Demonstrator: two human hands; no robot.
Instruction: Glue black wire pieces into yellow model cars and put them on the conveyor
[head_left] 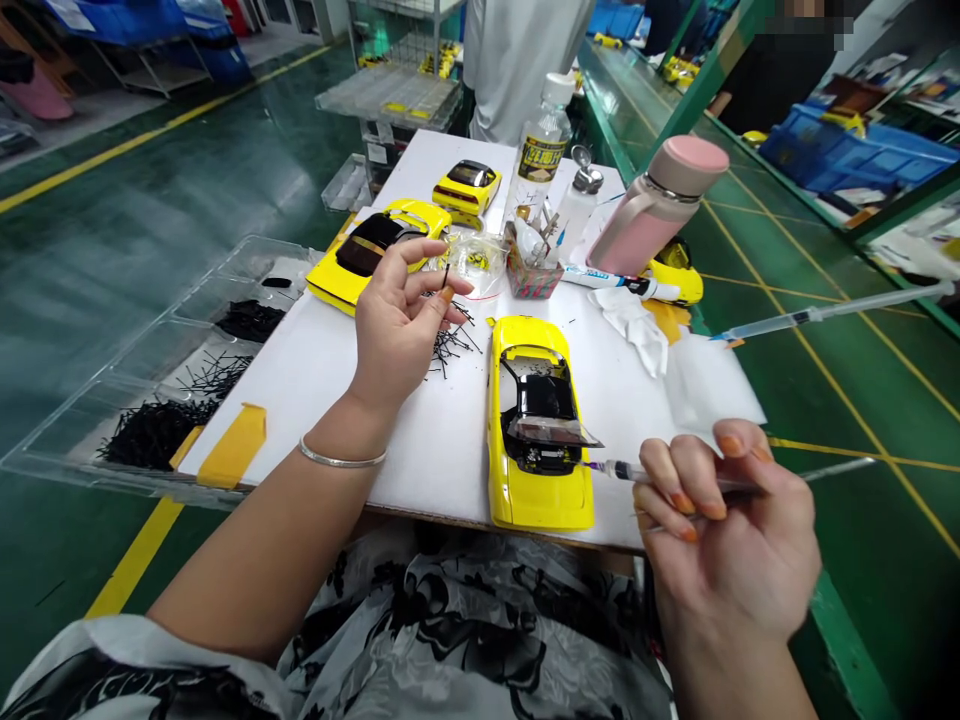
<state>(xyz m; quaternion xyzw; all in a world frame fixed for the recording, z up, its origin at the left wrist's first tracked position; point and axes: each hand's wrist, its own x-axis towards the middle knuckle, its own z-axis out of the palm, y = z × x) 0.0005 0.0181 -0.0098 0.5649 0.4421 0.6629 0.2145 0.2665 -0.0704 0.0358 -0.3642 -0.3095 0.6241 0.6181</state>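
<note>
My left hand (401, 325) is raised over the white board, pinching a thin black stick (447, 274) between thumb and finger. Below and behind it lies a loose pile of black sticks (450, 345). My right hand (731, 520) is closed around a thin syringe (621, 470). Its purple tip points left, at the side of a yellow model car body (544, 500); whether it touches is not clear. That body lies in front of me, with a black interior and a clear windshield piece (555, 432) tilted up over it.
Yellow car bodies (469, 185) stand at the back left. A bottle (541, 150), a pink flask (656, 210), a small box (532, 278) and a tissue (634, 325) are behind. A divided clear tray (45, 440) of black parts is left. Another syringe (825, 312) juts in right.
</note>
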